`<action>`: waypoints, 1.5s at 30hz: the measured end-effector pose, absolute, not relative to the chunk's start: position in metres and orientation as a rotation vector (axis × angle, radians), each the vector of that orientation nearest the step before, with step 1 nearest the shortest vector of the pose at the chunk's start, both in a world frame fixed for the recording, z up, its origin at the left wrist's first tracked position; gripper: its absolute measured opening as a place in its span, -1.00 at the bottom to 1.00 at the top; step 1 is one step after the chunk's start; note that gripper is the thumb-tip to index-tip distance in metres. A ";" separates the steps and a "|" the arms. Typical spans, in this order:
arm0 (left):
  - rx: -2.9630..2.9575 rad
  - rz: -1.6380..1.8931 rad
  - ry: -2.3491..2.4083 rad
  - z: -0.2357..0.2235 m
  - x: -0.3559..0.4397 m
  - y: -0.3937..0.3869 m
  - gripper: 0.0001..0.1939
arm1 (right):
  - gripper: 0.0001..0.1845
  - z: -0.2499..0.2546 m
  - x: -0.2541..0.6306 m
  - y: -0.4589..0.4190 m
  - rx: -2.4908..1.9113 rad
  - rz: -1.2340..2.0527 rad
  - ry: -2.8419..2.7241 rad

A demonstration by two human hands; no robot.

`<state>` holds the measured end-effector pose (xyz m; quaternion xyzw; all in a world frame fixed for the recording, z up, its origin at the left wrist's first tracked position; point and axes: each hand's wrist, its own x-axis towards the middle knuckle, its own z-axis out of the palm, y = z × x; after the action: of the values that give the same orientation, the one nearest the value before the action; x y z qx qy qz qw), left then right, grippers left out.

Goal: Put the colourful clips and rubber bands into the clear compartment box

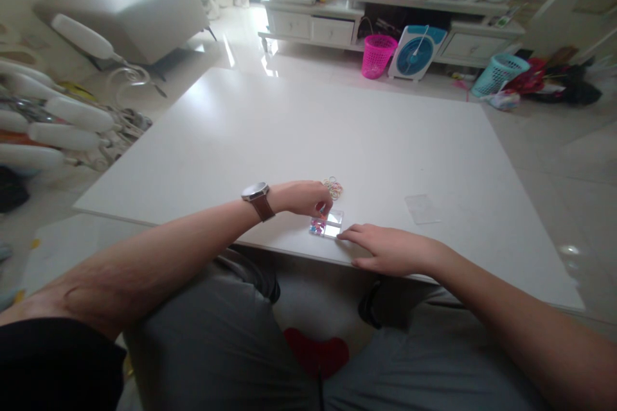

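The left arm (168,247) is reaching in from the lower left, its wrist (282,197) running almost straight into the left hand (308,198), whose fingers (324,195) are curling downward, tips drawing close together. The right arm (511,318) is slanting in from the lower right. The right hand (390,247) is facing palm down, fingers stretching leftward, the thumb (365,263) spreading apart nearer the torso.
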<state>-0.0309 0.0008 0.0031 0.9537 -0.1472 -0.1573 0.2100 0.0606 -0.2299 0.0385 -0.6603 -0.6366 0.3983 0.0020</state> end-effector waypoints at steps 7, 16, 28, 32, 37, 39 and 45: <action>2.636 -0.454 -0.418 0.003 -0.031 0.001 -0.92 | -0.36 0.041 0.060 -0.230 -2.082 1.267 -1.998; 2.585 -0.431 -0.426 0.001 -0.030 0.003 -0.92 | -0.37 0.040 0.061 -0.230 -2.072 1.252 -2.004; 2.557 -0.407 -0.442 0.007 -0.030 0.005 -0.91 | -0.35 0.039 0.061 -0.230 -2.065 1.264 -1.994; 2.431 -0.459 -0.491 0.007 -0.031 0.001 -0.89 | -0.35 0.039 0.061 -0.230 -2.073 1.265 -1.991; 2.456 -0.472 -0.505 0.008 -0.033 -0.005 -0.86 | -0.36 0.039 0.061 -0.230 -2.063 1.264 -1.982; 2.467 -0.466 -0.498 0.010 -0.033 -0.006 -0.87 | -0.37 0.039 0.061 -0.231 -2.066 1.262 -1.982; 2.457 -0.454 -0.478 0.011 -0.034 -0.005 -0.89 | -0.37 0.038 0.061 -0.231 -2.065 1.252 -1.990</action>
<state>-0.0340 -0.0048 0.0113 0.9231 -0.1795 -0.1707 0.2943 0.0615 -0.2306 0.0382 -0.6599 -0.6360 0.4001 0.0060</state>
